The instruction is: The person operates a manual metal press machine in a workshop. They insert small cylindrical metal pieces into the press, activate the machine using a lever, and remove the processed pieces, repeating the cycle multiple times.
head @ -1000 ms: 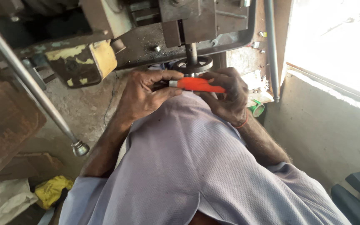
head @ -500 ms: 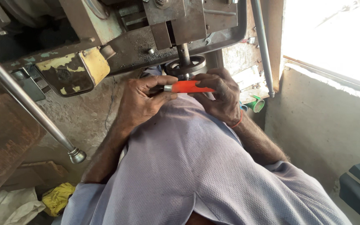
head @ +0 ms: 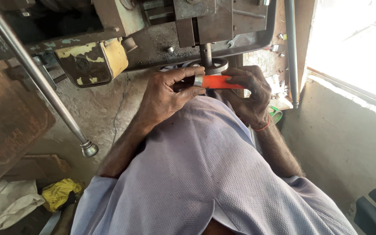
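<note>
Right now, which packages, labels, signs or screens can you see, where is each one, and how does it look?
No sign or screen shows.
Yellow bag: on the floor at lower left, crumpled and shiny.
White cloth or bag: beside the yellow bag, crumpled; which of the two it is, I cannot tell.
Small green thing: behind the right hand, too small to tell if it is a package.

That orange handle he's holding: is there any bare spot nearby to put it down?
The bare concrete floor between the long steel lever and his left hand looks free. Around the orange handle it is crowded: both hands, right hand, sit against the machine.
</note>
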